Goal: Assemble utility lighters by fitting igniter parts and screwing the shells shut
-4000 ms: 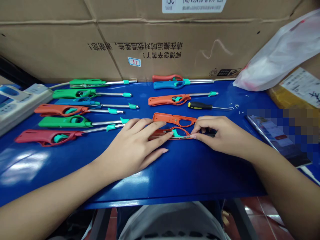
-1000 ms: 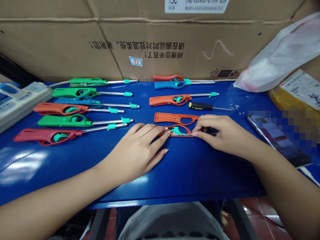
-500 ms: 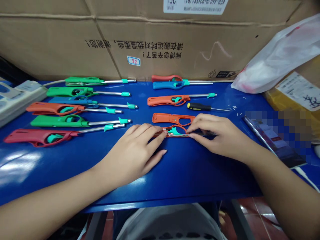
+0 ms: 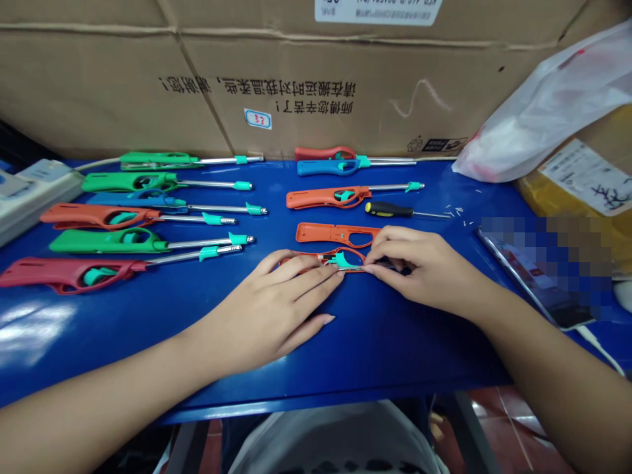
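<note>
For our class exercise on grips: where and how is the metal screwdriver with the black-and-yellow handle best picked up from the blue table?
Probably by the middle of its thick handle, from above, with the right hand once free, gripping across its near and far sides. The screwdriver lies flat, handle to the left, and its thin metal shaft offers less to hold.

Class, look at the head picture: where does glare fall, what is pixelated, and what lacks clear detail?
Head view: pale glare whitens the blue table at left; head view: coarse pixel squares hide part of the phone and of the taped parcel beyond it; head view: finer parts inside the open orange lighter are too small and soft to tell apart.
</note>
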The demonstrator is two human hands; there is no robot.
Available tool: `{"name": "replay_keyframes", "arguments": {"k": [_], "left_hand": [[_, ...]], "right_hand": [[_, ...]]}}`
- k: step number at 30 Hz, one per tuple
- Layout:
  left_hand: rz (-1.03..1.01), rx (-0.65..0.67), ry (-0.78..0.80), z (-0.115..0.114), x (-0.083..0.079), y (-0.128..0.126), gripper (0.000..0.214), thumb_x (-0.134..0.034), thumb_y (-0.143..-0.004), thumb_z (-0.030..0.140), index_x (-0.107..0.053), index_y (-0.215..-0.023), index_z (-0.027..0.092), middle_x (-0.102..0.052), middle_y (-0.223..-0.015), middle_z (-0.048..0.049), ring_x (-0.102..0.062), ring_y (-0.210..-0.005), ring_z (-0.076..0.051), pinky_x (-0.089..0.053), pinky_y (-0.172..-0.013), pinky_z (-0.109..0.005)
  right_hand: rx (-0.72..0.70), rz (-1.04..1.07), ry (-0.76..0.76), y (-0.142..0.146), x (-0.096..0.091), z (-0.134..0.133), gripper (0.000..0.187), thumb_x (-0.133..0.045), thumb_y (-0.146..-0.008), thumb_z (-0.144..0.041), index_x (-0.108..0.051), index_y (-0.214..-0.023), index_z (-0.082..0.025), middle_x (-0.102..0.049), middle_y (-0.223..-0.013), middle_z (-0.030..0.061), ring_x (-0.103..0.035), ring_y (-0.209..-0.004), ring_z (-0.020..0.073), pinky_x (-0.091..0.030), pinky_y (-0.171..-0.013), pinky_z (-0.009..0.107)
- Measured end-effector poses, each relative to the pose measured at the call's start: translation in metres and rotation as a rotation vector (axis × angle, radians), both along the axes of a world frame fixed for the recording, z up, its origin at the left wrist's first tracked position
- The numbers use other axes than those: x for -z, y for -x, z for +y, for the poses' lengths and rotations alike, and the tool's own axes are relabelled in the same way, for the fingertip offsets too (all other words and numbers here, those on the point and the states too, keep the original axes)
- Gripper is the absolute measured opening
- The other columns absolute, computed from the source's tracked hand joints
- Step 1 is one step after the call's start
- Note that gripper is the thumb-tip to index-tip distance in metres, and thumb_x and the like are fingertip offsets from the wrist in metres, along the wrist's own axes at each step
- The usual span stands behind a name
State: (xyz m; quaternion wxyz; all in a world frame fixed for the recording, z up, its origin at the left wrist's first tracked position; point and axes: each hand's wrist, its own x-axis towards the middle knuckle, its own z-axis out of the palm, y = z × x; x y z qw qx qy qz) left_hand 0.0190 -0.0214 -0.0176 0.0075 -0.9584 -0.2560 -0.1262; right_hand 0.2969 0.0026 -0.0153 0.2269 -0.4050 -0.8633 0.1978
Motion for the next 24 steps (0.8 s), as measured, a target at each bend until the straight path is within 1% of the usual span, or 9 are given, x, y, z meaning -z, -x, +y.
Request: {"name": "replay_keyframes", "arguments": {"k": [6, 10, 14, 17, 21, 24], "left_hand": [[0.007, -0.008, 0.012, -0.0001, 0.0005, -0.0008, 0.048, -0.049, -0.106, 0.039, -0.053, -0.147, 0.014, -0.063, -0.145, -0.0050, -0.054, -0.128, -0.027, -0.036, -0.111, -0.045], [-0.007, -0.005, 0.016, 0.0002, 0.0000, -0.0005, 0.047, -0.050, -0.105, 0.037, -0.055, -0.145, 0.014, -0.063, -0.144, -0.0056, -0.054, -0.129, -0.028, -0.038, -0.111, -0.046], [-0.017, 0.005, 0.033, -0.0004, -0.0004, 0.0001, 0.044, -0.051, -0.105, 0.035, -0.056, -0.143, 0.014, -0.063, -0.144, -0.0058, -0.054, -0.129, -0.028, -0.037, -0.113, -0.045], [-0.021, 0.010, 0.047, 0.0001, 0.0002, -0.0005, 0.043, -0.052, -0.105, 0.035, -0.057, -0.142, 0.015, -0.064, -0.144, -0.0055, -0.054, -0.130, -0.027, -0.036, -0.114, -0.044], [-0.024, 0.006, 0.059, 0.0018, 0.0012, -0.0007, 0.043, -0.052, -0.104, 0.035, -0.057, -0.142, 0.015, -0.064, -0.144, -0.0055, -0.054, -0.130, -0.027, -0.035, -0.114, -0.044], [-0.030, 0.008, 0.063, 0.0025, 0.0015, 0.0002, 0.042, -0.052, -0.104, 0.035, -0.057, -0.142, 0.016, -0.064, -0.143, -0.0052, -0.054, -0.129, -0.027, -0.035, -0.114, -0.044]], "right_hand": [[0.037, -0.010, 0.030, 0.0014, 0.0008, -0.0005, 0.009, -0.063, -0.094, -0.020, -0.072, -0.091, -0.020, -0.065, -0.094, 0.0017, -0.063, -0.081, 0.0130, -0.048, -0.074, 0.029], [0.052, 0.016, 0.038, 0.0034, 0.0005, -0.0005, 0.008, -0.065, -0.092, -0.018, -0.071, -0.088, -0.019, -0.065, -0.091, 0.0015, -0.061, -0.080, 0.0125, -0.047, -0.071, 0.027], [0.088, 0.047, 0.063, 0.0063, 0.0006, -0.0007, 0.006, -0.066, -0.089, -0.016, -0.069, -0.084, -0.018, -0.065, -0.086, 0.0004, -0.054, -0.068, 0.0096, -0.044, -0.063, 0.025], [0.096, 0.043, 0.070, 0.0065, 0.0001, -0.0012, 0.006, -0.066, -0.087, -0.015, -0.069, -0.083, -0.018, -0.066, -0.086, 0.0002, -0.050, -0.065, 0.0092, -0.044, -0.063, 0.025], [0.085, 0.067, 0.081, 0.0021, -0.0043, -0.0001, 0.009, -0.064, -0.088, -0.015, -0.071, -0.084, -0.018, -0.068, -0.087, 0.0014, -0.052, -0.066, 0.0103, -0.044, -0.063, 0.026], [0.138, 0.083, 0.081, -0.0019, -0.0091, 0.0024, 0.010, -0.065, -0.088, -0.017, -0.072, -0.080, -0.018, -0.068, -0.084, 0.0016, -0.051, -0.064, 0.0109, -0.042, -0.060, 0.027]]}}
